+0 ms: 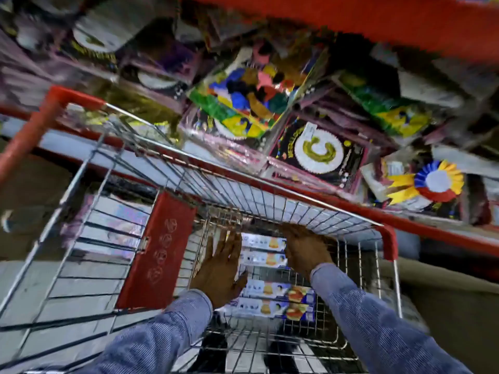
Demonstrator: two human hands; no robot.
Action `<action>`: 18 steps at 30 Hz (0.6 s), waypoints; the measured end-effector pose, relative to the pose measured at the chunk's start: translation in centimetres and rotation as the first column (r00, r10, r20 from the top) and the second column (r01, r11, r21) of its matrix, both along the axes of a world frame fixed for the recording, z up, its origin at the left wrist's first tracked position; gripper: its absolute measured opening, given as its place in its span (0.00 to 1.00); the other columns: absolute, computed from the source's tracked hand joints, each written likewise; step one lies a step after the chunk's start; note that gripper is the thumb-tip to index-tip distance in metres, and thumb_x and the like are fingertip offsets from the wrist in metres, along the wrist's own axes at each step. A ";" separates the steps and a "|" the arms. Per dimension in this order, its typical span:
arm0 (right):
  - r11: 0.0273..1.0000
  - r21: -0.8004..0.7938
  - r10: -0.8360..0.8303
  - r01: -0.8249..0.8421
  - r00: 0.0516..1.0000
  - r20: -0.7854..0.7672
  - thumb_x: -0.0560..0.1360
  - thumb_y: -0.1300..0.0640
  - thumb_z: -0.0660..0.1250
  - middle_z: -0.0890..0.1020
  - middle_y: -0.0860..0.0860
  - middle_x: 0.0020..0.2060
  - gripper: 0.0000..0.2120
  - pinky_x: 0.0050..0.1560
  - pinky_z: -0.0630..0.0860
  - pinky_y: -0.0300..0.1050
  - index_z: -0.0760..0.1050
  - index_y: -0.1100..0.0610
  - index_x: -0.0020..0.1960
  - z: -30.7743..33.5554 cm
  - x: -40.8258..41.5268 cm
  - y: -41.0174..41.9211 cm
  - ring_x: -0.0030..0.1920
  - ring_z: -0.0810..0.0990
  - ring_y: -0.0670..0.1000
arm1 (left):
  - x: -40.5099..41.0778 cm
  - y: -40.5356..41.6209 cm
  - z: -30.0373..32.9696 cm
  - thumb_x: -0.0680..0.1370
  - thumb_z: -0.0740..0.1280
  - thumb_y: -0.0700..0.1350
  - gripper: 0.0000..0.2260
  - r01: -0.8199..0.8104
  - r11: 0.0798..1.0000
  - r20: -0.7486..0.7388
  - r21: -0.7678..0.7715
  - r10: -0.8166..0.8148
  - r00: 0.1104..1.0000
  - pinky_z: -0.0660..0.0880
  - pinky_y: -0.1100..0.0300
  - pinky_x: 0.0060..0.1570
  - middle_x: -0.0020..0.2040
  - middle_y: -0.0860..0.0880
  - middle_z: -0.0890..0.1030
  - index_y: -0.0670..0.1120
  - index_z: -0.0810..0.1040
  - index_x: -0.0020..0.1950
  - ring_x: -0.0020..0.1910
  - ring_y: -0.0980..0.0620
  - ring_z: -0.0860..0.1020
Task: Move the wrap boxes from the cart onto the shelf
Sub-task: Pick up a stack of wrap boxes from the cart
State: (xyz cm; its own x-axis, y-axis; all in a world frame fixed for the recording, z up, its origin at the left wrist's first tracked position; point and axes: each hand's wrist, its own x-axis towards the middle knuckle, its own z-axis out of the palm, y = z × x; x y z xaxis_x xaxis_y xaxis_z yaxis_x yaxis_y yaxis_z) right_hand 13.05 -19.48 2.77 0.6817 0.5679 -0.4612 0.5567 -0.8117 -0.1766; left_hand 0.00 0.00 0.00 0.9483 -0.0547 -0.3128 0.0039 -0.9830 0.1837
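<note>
Single head-worn wide-angle view, looking steeply down into wire cart (189, 184), close over both forearms; tilted shelf (351, 206) crossing upper frame; edges blurring.

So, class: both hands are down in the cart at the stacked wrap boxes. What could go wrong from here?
1. The left hand lies open and flat, so the wrap boxes could slip apart when lifted.
2. The cart rim and wire walls crowd both wrists; the right hand might snag.

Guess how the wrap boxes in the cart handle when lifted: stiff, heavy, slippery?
Wrap boxes: long, straight-edged cartons, so probably stiff. Slim, so likely light. Print looks glossy, maybe slick; left hand and right hand at opposite ends should steady them.
</note>
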 end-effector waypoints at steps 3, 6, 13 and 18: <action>0.994 -0.095 -0.061 0.050 0.992 -0.114 0.80 0.60 0.60 0.70 0.54 0.75 0.25 0.65 0.74 0.51 0.64 0.50 0.77 -8.3 1.1 0.9 0.71 0.72 0.58 | -0.1 0.2 -8.0 0.83 0.54 0.55 0.33 0.039 0.996 -0.122 -0.076 -0.048 0.991 0.45 0.39 0.80 0.82 0.39 0.48 0.39 0.44 0.80 0.81 0.36 0.48; 0.991 -0.117 -0.078 0.058 0.981 -0.177 0.82 0.56 0.60 0.67 0.55 0.77 0.25 0.71 0.70 0.53 0.62 0.53 0.78 -10.2 2.7 1.7 0.74 0.68 0.59 | 1.4 0.3 -10.6 0.84 0.54 0.51 0.30 0.036 0.990 -0.198 -0.136 -0.063 0.978 0.46 0.48 0.81 0.82 0.40 0.53 0.41 0.47 0.81 0.81 0.40 0.52; 0.984 -0.120 0.102 -0.128 0.974 -0.201 0.79 0.46 0.64 0.71 0.60 0.73 0.30 0.71 0.70 0.56 0.64 0.59 0.75 -16.3 4.2 2.3 0.72 0.71 0.61 | 3.7 -0.7 -15.5 0.76 0.70 0.39 0.26 0.113 0.985 -0.109 -0.132 -0.128 0.986 0.75 0.48 0.64 0.66 0.33 0.77 0.35 0.69 0.73 0.60 0.34 0.79; 0.967 -0.120 0.194 -0.224 0.956 -0.219 0.76 0.42 0.67 0.76 0.60 0.67 0.30 0.65 0.75 0.58 0.68 0.56 0.72 -17.4 5.9 2.2 0.67 0.76 0.62 | 4.3 -0.8 -17.2 0.78 0.63 0.35 0.27 0.121 0.992 -0.194 -0.031 -0.125 0.973 0.67 0.41 0.71 0.73 0.37 0.71 0.40 0.62 0.77 0.71 0.35 0.70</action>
